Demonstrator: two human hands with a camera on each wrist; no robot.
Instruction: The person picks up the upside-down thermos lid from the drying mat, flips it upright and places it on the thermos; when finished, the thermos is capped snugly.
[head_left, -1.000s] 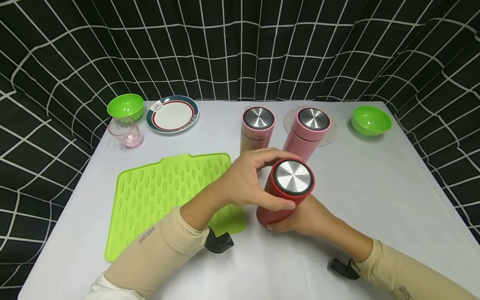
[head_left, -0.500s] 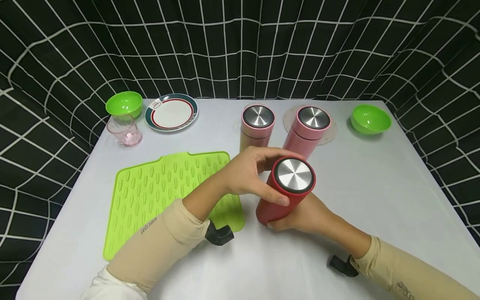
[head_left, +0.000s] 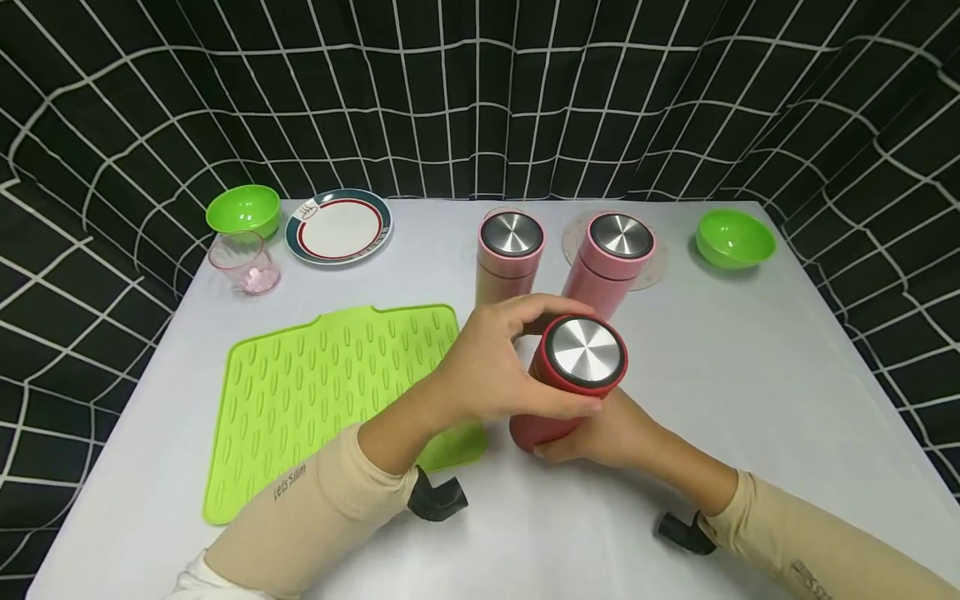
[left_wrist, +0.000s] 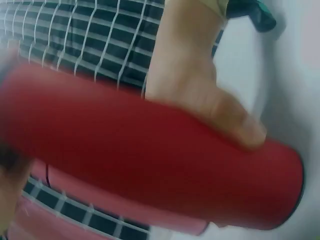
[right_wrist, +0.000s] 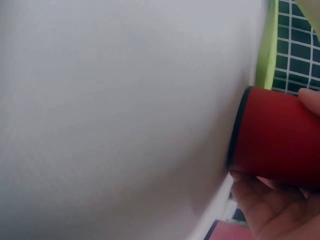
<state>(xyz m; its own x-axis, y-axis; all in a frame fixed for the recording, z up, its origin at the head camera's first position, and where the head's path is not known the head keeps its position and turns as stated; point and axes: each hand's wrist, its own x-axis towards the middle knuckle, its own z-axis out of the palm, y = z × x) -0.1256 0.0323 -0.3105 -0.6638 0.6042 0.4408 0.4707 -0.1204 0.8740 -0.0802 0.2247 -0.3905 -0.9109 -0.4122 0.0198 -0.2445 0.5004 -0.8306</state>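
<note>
A red thermos flask (head_left: 542, 429) with a brushed steel lid top (head_left: 587, 352) stands between both hands in the head view. My left hand (head_left: 498, 362) grips its upper part just below the lid, thumb across the near side. Lower down, my right hand (head_left: 611, 429) holds the body, its palm partly hidden behind the flask. In the right wrist view the dark base rim of the red thermos flask (right_wrist: 280, 135) is right at the white tabletop, with fingers (right_wrist: 270, 207) around it. The left wrist view shows the flask's long red side (left_wrist: 150, 150), blurred.
Behind stand two more flasks, one pink-beige (head_left: 510, 262) and one pink (head_left: 611, 267). A green ribbed mat (head_left: 300, 392) lies left. Farther back are a plate (head_left: 339, 229), a pink-tinted glass (head_left: 255, 271) and two green bowls, one left (head_left: 243, 210), one right (head_left: 735, 239).
My left thumb shifts slightly left along the flask, then back right and further across its near side. The right hand keeps its hold, and the flask stays in about the same place.
</note>
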